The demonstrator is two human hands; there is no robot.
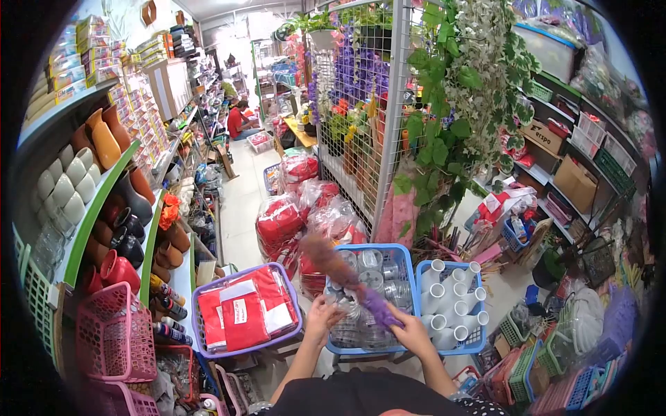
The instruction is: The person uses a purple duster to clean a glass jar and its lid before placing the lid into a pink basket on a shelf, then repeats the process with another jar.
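My right hand point(413, 334) is wrapped round the purple lower part of a feather duster point(378, 309). Its brown fluffy head, blurred by motion, points up and to the left. My left hand point(323, 319) is closed at the left side of a blue basket point(417, 305), its fingers on a clear glass point(341, 301). Several more clear glasses point(371, 261) fill that basket beneath the duster. Right beside it, a second blue basket point(479, 344) holds several white bottle-shaped vases point(460, 308).
A purple-rimmed basket point(297, 315) of red and white packets point(244, 313) stands to the left. Bagged red goods point(281, 220) lie behind the baskets. Vase shelves point(104, 197) line the left; a wire grid point(361, 104) with plants rises ahead. A person in red point(238, 122) sits far down the aisle.
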